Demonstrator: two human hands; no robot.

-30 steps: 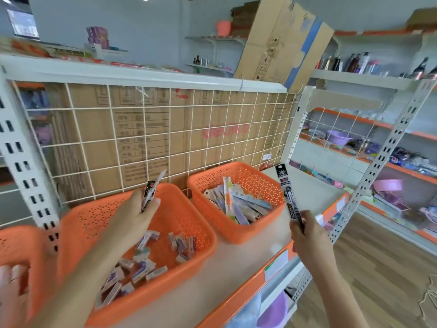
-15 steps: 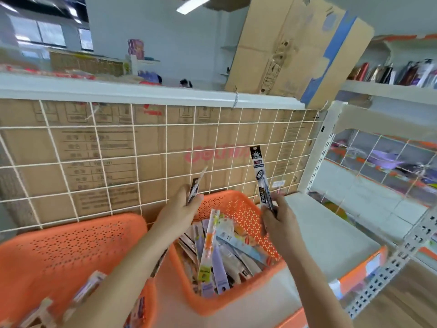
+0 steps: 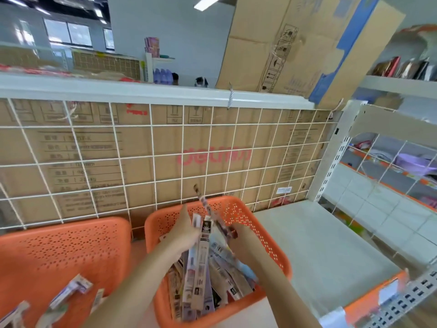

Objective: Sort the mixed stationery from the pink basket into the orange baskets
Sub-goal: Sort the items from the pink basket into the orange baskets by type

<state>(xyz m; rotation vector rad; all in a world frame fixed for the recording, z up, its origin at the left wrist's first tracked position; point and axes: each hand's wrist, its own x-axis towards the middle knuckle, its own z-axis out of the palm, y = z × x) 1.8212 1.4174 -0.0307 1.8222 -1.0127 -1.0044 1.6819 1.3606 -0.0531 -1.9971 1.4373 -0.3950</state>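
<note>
Both my hands are over the right orange basket point(image 3: 267, 235), which is full of long pen packs. My left hand point(image 3: 184, 233) curls its fingers round the top of a long pack with a black header point(image 3: 205, 235), whose lower end lies among the packs in the basket. My right hand point(image 3: 241, 245) pinches a thin, blurred pack point(image 3: 208, 209) that sticks up and leans left. The left orange basket point(image 3: 71, 247) holds a few small packs point(image 3: 71, 290) at its near end. The pink basket is out of view.
A white wire grid point(image 3: 165, 162) backed by cardboard stands right behind the baskets. Bare white shelf point(image 3: 319, 245) lies to the right of the right basket, ending at an orange front edge point(image 3: 378, 292) and a perforated upright point(image 3: 331, 162). More shelves stand further right.
The view has swung right and closer to the right basket. Both hands have come down together into it, and the long black-headed pack now lies low among the packs there.
</note>
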